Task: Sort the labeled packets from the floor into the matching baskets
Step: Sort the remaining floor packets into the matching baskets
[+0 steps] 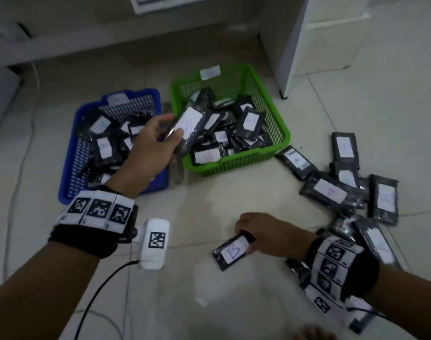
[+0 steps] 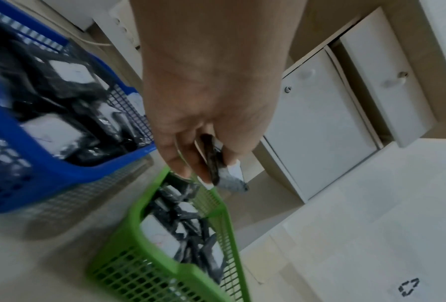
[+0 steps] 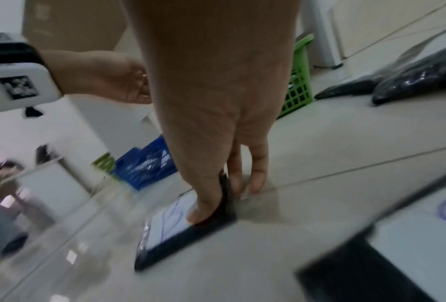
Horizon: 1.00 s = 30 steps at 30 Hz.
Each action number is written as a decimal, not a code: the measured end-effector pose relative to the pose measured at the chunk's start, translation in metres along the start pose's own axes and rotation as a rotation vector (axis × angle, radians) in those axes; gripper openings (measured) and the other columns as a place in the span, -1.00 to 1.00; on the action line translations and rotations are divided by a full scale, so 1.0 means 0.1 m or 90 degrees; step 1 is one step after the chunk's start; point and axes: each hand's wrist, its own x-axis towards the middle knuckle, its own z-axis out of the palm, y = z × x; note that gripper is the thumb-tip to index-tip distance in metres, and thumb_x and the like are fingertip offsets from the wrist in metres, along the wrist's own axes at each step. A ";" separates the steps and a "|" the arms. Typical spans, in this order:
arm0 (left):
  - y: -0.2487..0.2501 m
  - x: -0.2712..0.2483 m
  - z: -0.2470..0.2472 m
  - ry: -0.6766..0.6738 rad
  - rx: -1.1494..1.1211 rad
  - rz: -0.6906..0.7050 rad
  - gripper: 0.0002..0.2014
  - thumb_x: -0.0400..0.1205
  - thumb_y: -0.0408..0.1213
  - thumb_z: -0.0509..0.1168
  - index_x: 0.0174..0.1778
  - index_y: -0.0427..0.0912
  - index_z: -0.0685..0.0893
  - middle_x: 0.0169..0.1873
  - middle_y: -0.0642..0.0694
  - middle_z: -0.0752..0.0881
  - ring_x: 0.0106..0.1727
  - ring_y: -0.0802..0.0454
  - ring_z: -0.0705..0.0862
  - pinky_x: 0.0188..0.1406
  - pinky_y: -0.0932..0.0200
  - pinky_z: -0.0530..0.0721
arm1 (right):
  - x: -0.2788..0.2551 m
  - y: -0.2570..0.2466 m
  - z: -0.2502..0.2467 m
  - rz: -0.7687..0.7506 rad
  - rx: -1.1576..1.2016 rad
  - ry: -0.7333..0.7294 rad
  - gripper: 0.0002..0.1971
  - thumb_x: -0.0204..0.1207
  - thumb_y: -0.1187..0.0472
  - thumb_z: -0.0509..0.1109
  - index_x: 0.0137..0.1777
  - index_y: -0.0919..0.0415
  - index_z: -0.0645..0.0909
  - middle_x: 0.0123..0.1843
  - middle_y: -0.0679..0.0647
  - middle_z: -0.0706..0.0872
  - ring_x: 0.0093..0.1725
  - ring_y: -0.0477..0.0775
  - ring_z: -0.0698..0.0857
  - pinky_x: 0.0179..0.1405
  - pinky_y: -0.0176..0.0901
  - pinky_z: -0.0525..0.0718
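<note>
1. The left hand (image 1: 150, 141) gripped a black packet (image 1: 188, 123) with a white label, thumb and fingers curled round its near end, held up between the blue basket (image 1: 69, 165) and the green basket (image 1: 271, 111).
2. The right hand (image 1: 266, 235) pinched one end of a packet marked "B" (image 1: 233, 251), low over the tiled floor (image 1: 209, 200).
3. Further labeled packets (image 1: 332, 192) lay heaped on the floor just beyond and to the right of the right hand.

Two baskets (image 1: 278, 133) side by side, loose packets (image 1: 330, 191) on floor right
</note>
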 end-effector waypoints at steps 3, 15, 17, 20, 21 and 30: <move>0.26 0.27 -0.01 0.078 0.014 0.080 -0.78 0.71 -0.16 0.37 0.26 0.17 0.63 0.09 0.06 0.80 -0.02 0.14 0.82 -0.10 0.03 0.84 | 0.08 0.04 -0.38 0.053 0.169 0.099 -0.87 0.26 0.27 0.64 -0.22 0.13 0.78 -0.29 -0.12 0.76 -0.28 -0.29 0.66 -0.23 -0.44 0.58; 0.23 1.15 0.41 -0.206 0.335 -0.041 -0.63 0.79 -0.31 0.22 0.54 -0.11 0.49 0.39 -0.14 0.56 0.03 -0.09 0.67 -0.10 0.02 0.71 | 0.91 0.68 -2.11 0.358 0.286 0.582 -0.81 0.30 0.05 0.67 -0.20 0.13 0.82 -0.23 0.08 0.83 -0.14 0.01 0.80 0.07 -0.19 0.74; 0.18 1.17 0.45 -0.194 0.342 -0.062 -0.62 0.77 -0.25 0.27 0.53 -0.09 0.50 0.45 -0.14 0.56 0.21 -0.14 0.68 0.16 -0.09 0.74 | 1.00 0.71 -2.09 0.365 0.224 0.557 -0.78 0.34 0.05 0.64 -0.14 0.17 0.83 -0.15 0.12 0.85 -0.07 0.04 0.80 0.18 -0.12 0.70; -0.03 1.01 0.56 -0.154 0.494 0.000 -0.57 0.73 -0.05 0.31 0.52 -0.01 0.52 0.39 -0.17 0.64 0.33 -0.26 0.64 0.31 -0.22 0.65 | 0.97 0.70 -2.01 0.325 0.076 0.502 -0.74 0.39 0.06 0.59 -0.03 0.21 0.82 -0.04 0.13 0.84 0.04 0.07 0.77 0.17 -0.23 0.62; -0.06 0.93 0.60 -0.103 0.567 0.065 -0.61 0.70 0.04 0.30 0.45 0.08 0.57 0.32 -0.14 0.66 0.32 -0.30 0.63 0.26 -0.29 0.64 | 0.93 0.71 -1.97 0.309 0.058 0.504 -0.75 0.37 0.07 0.60 -0.03 0.20 0.82 -0.02 0.12 0.83 0.04 0.07 0.76 0.14 -0.25 0.60; 0.39 -0.26 1.45 -0.245 0.469 0.435 -0.88 0.55 -0.01 0.30 -0.05 0.12 0.65 -0.35 0.13 0.70 -0.21 0.11 0.64 -0.31 0.01 0.64 | -0.37 0.61 -1.61 0.135 0.017 0.396 -0.91 0.28 0.29 0.59 -0.21 0.24 0.81 -0.29 -0.04 0.77 -0.36 -0.33 0.64 -0.19 -0.61 0.55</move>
